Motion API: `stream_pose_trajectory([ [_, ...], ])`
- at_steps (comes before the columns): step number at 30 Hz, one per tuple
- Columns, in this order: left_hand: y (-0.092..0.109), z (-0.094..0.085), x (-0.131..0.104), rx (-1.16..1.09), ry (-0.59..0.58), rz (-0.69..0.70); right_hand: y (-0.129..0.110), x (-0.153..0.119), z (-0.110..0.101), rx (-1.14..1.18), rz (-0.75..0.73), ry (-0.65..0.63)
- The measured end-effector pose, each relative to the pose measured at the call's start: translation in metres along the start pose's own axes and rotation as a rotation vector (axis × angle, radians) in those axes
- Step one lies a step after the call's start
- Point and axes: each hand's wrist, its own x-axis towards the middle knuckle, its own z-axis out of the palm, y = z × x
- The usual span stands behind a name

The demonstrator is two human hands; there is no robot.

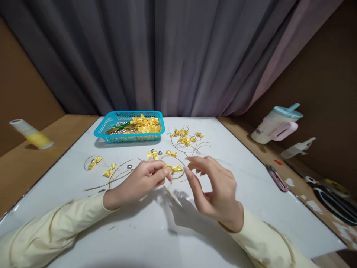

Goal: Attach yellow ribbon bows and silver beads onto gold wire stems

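My left hand [150, 174] is closed in a pinch on a thin gold wire, which curves up in a loop and also sticks out below the fingers. A yellow satin bow [174, 169] with a small silvery piece sits on this wire, just right of the fingertips. Close by on the right is my right hand [213, 186], thumb and forefinger apart, with nothing visible between them. Beyond the hands lie two more yellow bows [171, 153] and silver heart-shaped beads [160, 153]. Loose gold wires [117, 175] and a bow [109, 170] lie left of my left hand.
A blue basket [129, 139] holding yellow bows, silver beads and gold wires stands at the back left. Several wired bows [186, 140] are piled at the back right. Around the white table stand a cup [275, 123], a dropper bottle [297, 148], snips [276, 178] and a yellow-and-white tube [32, 134].
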Motion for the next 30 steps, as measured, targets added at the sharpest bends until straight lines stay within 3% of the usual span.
stream_pose_trajectory([
  [5,-0.005,0.002,-0.001,0.123,-0.019,0.152,0.011,0.013,0.011,0.231,0.013,-0.394],
  [8,-0.01,0.004,-0.002,0.079,-0.047,0.135,0.012,0.016,0.02,0.413,0.063,-0.482],
  [14,-0.019,0.005,-0.003,0.108,-0.035,0.121,0.01,0.016,0.026,0.548,0.264,-0.326],
  [20,-0.023,0.004,-0.001,0.173,0.012,0.189,0.011,0.019,0.027,0.545,0.311,-0.201],
  [25,-0.026,0.008,-0.003,0.154,-0.087,0.123,0.011,0.027,0.014,0.555,0.289,-0.023],
  [30,-0.027,0.01,-0.001,0.208,-0.109,0.117,0.015,0.04,-0.003,0.518,0.312,0.075],
])
